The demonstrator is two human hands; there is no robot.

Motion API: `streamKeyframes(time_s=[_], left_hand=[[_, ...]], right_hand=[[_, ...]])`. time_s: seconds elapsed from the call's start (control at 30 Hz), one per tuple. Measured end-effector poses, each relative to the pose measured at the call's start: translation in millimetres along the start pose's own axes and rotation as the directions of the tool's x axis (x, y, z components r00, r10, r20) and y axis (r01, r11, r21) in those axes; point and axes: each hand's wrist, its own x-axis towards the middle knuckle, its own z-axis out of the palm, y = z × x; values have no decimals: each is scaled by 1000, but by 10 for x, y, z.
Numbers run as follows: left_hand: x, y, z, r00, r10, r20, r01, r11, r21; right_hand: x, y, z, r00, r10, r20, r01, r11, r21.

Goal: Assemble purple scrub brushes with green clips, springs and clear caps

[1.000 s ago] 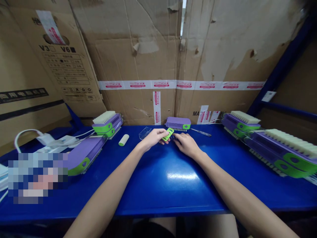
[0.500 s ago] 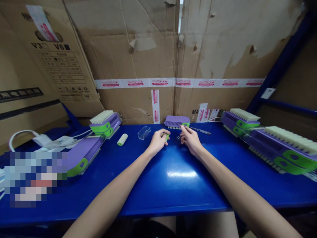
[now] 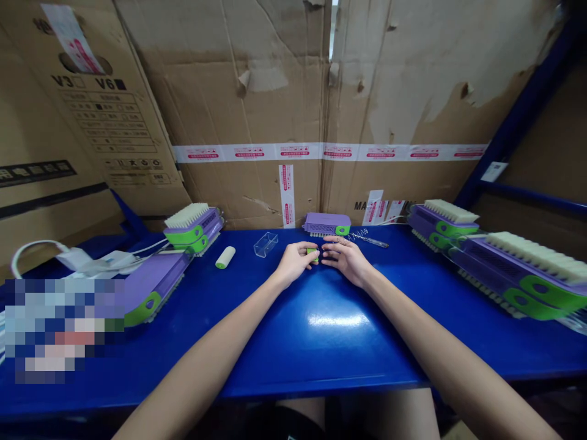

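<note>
My left hand (image 3: 293, 264) is closed around a small green plastic piece (image 3: 312, 254), pinching it between thumb and fingers. Facing it from the right, my right hand (image 3: 345, 260) has its fingers spread and slightly curved. Its fingertips are close to the green piece, and a tiny metallic bit shows in the gap; whether they touch it I cannot tell. Just behind the hands lies a purple and green brush-like block (image 3: 327, 222), bristles down. A screwdriver (image 3: 376, 242) with a clear handle and a thin coiled wire (image 3: 360, 234) are beyond my right hand.
On the blue table (image 3: 293, 354), a cream roller-shaped piece (image 3: 225, 257) and a clear box (image 3: 266, 244) lie left of my hands. Stacked purple brush blocks stand left (image 3: 195, 229) and right (image 3: 527, 269). White cables and adapters (image 3: 92, 263) are at left. Cardboard (image 3: 247, 91) walls the back.
My right hand has opened its fingers and moved slightly nearer the left. More of the green piece shows in my left hand. The coiled wire appears lower, by the screwdriver.
</note>
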Motion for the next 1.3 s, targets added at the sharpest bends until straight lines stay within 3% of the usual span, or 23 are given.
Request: streamKeyframes(time_s=[0.17,0.4,0.57,0.73,1.1,1.3], left_hand=[[-1,-43,18,997,74,0,-74,997,24],[49,-68,-8,994,94,-47,-93,995,36],[29,-68,-45,992,116,-46,-115,993,30],[26,-59,-41,995,79,-61,-78,997,24],[28,-59,-76,995,72,75,-69,997,-43],[15,-47,-40,998,64,22,-65,998,19]], right_hand=[[8,41,8,997,-51,-66,43,992,-117],[4,20,50,983,-66,-171,21,967,-253],[-19,-8,53,979,-68,-193,18,968,-250],[-22,11,53,989,-97,-108,75,978,-193],[13,42,-5,990,-139,-18,130,959,-251],[13,45,-1,989,-147,10,144,946,-291]])
